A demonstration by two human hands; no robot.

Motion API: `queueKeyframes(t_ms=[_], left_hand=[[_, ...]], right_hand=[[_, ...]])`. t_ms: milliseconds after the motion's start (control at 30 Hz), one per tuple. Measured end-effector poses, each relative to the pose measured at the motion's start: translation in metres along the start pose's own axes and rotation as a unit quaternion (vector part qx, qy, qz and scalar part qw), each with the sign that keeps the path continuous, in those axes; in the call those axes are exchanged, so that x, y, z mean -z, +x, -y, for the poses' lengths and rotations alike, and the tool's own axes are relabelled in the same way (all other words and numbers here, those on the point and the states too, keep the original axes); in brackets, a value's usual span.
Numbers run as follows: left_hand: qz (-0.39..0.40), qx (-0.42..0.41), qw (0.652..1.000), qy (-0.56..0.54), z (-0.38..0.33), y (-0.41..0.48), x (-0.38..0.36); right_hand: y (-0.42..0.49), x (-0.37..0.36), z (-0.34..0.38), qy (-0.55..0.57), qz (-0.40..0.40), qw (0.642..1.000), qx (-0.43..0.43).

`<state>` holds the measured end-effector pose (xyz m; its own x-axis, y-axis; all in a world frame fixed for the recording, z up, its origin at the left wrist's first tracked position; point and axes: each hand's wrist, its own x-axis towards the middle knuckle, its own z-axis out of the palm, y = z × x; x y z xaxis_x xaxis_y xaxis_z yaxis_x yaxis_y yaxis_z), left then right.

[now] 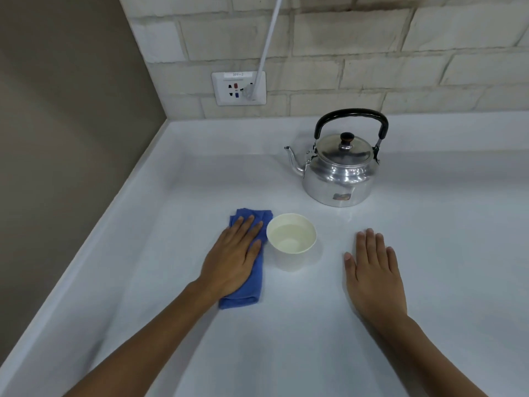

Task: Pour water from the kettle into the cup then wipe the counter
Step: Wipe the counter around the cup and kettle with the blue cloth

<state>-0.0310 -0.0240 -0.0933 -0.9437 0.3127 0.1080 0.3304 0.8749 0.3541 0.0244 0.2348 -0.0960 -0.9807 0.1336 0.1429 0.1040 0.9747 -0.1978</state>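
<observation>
two bare forearms in view, no sleeves. left hand [233,260] and right hand [373,275] bare: no gloves, rings, watch or bands. short trimmed nails, fingers [369,240] straight.

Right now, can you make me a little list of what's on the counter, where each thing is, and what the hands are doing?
kettle: upright at the back, lid on, spout toward the left
cup: in front of the kettle, holds water
cloth: blue, folded, just left of the cup
left hand: flat on the cloth, fingers spread
right hand: flat on the bare counter, holding nothing
wall socket: white cable plugged in
</observation>
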Motion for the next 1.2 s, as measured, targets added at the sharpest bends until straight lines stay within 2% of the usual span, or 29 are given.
queueKeyframes(t_ms=[200, 333, 533, 1200], left_hand=[[0.015, 0.062, 0.995, 0.078, 0.018, 0.070, -0.001], [0.006, 0.062, 0.994, 0.093, 0.019, 0.108, -0.005], [0.040, 0.066, 0.991, 0.105, 0.026, 0.151, -0.005], [0.080, 0.062, 0.989, 0.107, 0.031, 0.186, 0.007]], right_hand=[[-0.001, 0.001, 0.005, -0.014, 0.009, 1.000, -0.003], [-0.001, 0.001, 0.006, -0.019, 0.023, 0.999, -0.012], [-0.001, 0.002, 0.005, -0.010, 0.042, 0.999, -0.022], [0.000, 0.006, 0.005, 0.009, 0.044, 0.999, -0.015]])
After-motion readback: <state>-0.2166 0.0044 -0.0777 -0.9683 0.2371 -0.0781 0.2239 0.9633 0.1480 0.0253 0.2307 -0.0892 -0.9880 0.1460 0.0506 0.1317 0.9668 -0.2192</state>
